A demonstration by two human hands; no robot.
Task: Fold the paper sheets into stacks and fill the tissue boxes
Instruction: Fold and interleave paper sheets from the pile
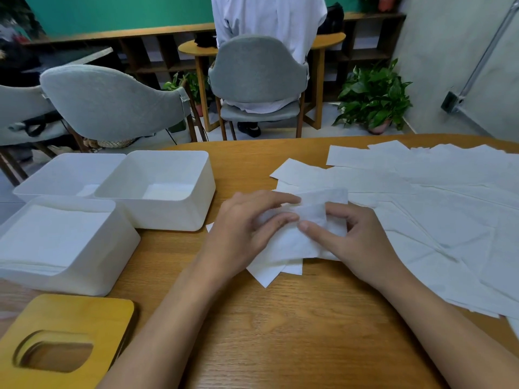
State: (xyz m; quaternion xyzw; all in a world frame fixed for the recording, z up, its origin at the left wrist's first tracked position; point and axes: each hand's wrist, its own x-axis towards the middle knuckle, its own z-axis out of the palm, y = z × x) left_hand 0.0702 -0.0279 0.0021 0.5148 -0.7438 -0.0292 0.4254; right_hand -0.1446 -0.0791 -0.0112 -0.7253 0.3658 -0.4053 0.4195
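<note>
- The left hand [247, 228] lay over the left part of a partly folded sheet [313, 213], its fingers nearly straight, close together and pressing down on the paper.
- The right hand [356, 234] pinched the right part of the same sheet, with the thumb laid flat on the fold and the forefinger curled over the raised edge.
- The sheet rested on a small folded pile [276, 266] at the middle of the wooden table [280, 332]; the corners of the pile stuck out below the two hands at differing angles.
- The loose sheets [435, 197] were spread flat and overlapping across the right side of the table, touching the pile.
- The near box [92, 279], white and open-topped, stood at the left and was filled almost to its rim with folded paper.
- The middle box [168, 217] stood just behind it and held only a thin layer of paper on its floor.
- The far box [56, 169] touched the left wall of the middle box; a little paper showed inside.
- A yellow wooden lid [84, 318] with a rounded slot lay flat at the near left corner, in front of the near box.
</note>
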